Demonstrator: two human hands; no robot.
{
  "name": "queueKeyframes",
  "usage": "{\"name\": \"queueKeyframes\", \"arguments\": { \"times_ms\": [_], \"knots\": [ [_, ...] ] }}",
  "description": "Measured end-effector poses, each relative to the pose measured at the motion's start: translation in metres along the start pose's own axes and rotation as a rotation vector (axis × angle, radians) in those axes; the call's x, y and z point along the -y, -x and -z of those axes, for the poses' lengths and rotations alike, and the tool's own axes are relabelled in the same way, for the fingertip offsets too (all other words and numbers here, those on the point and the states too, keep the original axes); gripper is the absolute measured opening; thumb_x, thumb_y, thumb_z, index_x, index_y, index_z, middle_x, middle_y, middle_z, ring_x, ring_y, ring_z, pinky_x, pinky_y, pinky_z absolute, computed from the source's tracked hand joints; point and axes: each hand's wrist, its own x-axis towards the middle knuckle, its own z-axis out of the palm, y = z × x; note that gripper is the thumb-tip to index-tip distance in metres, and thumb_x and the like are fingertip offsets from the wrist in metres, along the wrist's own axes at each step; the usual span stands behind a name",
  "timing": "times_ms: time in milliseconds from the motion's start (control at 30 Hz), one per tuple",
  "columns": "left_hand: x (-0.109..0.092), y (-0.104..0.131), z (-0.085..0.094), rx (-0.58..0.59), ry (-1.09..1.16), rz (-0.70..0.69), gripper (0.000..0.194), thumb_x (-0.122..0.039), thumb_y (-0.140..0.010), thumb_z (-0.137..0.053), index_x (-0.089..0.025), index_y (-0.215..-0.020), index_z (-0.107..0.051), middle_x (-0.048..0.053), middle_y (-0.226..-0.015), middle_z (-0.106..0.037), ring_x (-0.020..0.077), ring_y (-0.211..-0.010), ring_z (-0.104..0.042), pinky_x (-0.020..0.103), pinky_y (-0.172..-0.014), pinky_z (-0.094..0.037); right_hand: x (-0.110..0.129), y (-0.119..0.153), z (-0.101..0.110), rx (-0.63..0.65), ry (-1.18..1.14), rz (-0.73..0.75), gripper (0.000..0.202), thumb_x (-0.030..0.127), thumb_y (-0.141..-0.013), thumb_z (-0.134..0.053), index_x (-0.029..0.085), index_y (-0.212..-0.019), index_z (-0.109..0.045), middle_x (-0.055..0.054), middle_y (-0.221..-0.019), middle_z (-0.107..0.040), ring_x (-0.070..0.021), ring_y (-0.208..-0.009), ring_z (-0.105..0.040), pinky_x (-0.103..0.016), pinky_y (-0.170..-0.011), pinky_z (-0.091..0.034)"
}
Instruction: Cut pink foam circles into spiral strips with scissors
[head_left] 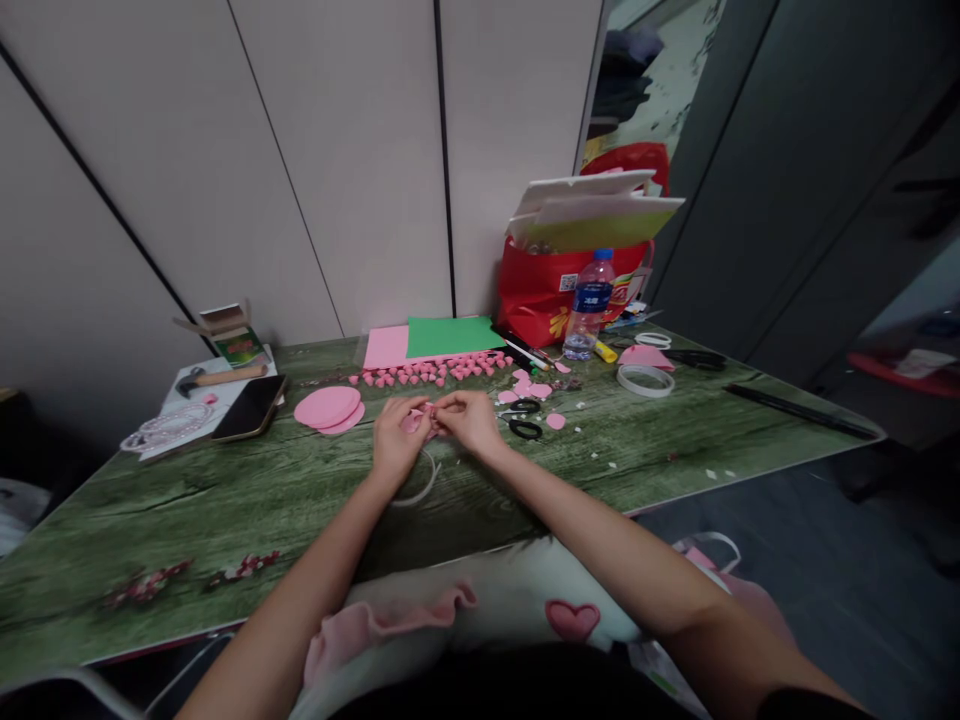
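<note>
The bottle's blue label bears white Chinese characters, apparently 冰露. The red bag carries a square QR code and a yellow emblem; its smaller print is illegible.

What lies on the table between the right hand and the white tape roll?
In the head view, black-handled scissors, pink pieces and white scraps lie between the right hand and the roll.

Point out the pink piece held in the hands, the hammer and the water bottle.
Pink piece (430, 419): head view, on its part that shows between the hands (397, 432) (471, 424).
Hammer (231, 376): head view, on its wooden handle.
Water bottle (592, 299): head view, on its blue label.
</note>
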Motion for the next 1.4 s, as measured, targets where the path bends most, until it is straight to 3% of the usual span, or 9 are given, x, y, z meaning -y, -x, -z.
{"name": "queueKeyframes", "arguments": {
  "times_ms": [267, 567, 700, 933, 1167, 1400],
  "knots": [
    [0.001, 0.001, -0.001, 0.019, -0.121, -0.041, 0.018, -0.022, -0.069, -0.057, -0.019, -0.084, -0.067, 0.007, -0.079, -0.064, 0.0203, -0.076, -0.054, 0.033, -0.072, -0.041, 0.000, 0.003, -0.006, -0.049, -0.165, -0.047, 0.004, 0.017, -0.056, -0.060, 0.016, -0.056, -0.056, 0.003, -0.046, -0.060, -0.0121, -0.042, -0.057, -0.024, -0.048, -0.051],
    [0.004, 0.002, -0.004, 0.043, 0.026, 0.178, 0.021, -0.028, -0.069, -0.057, -0.015, -0.082, -0.067, 0.007, -0.081, -0.067, 0.0177, -0.074, -0.060, 0.030, -0.068, -0.046, -0.009, 0.000, -0.003, -0.032, 0.027, 0.072, 0.007, 0.021, -0.059, -0.058, 0.015, -0.063, -0.060, -0.001, -0.053, -0.064, -0.0143, -0.047, -0.060, -0.024, -0.048, -0.049],
    [0.007, 0.003, -0.003, 0.044, 0.067, 0.153, 0.021, -0.029, -0.071, -0.057, -0.015, -0.082, -0.068, 0.008, -0.085, -0.068, 0.0191, -0.080, -0.061, 0.032, -0.073, -0.047, -0.008, 0.001, -0.002, -0.049, 0.146, 0.092, 0.007, 0.018, -0.062, -0.056, 0.015, -0.065, -0.061, -0.001, -0.054, -0.065, -0.0145, -0.048, -0.061, -0.023, -0.048, -0.048],
    [0.007, 0.004, -0.002, 0.030, -0.027, 0.053, 0.018, -0.025, -0.070, -0.057, -0.015, -0.079, -0.069, 0.010, -0.085, -0.068, 0.0202, -0.083, -0.060, 0.035, -0.078, -0.046, 0.002, 0.007, 0.001, -0.091, 0.524, 0.283, 0.008, 0.017, -0.063, -0.057, 0.017, -0.066, -0.064, -0.003, -0.064, -0.068, -0.0156, -0.060, -0.063, -0.025, -0.060, -0.048],
    [0.006, 0.003, -0.005, 0.069, -0.073, 0.126, 0.027, -0.023, -0.068, -0.057, -0.015, -0.092, -0.065, 0.008, -0.088, -0.066, 0.0181, -0.077, -0.060, 0.031, -0.073, -0.047, -0.006, 0.000, -0.003, -0.081, 0.034, -0.006, 0.002, 0.015, -0.059, -0.057, 0.016, -0.057, -0.056, 0.000, -0.049, -0.062, -0.0146, -0.046, -0.060, -0.024, -0.048, -0.050],
    [0.001, 0.002, -0.007, 0.056, 0.029, 0.224, 0.024, -0.025, -0.067, -0.057, -0.012, -0.086, -0.065, 0.009, -0.084, -0.067, 0.0178, -0.074, -0.061, 0.030, -0.069, -0.048, -0.013, -0.003, -0.002, -0.118, 0.148, 0.063, 0.003, 0.020, -0.059, -0.060, 0.017, -0.060, -0.059, -0.001, -0.052, -0.063, -0.0156, -0.050, -0.061, -0.024, -0.048, -0.049]
  ]
}}
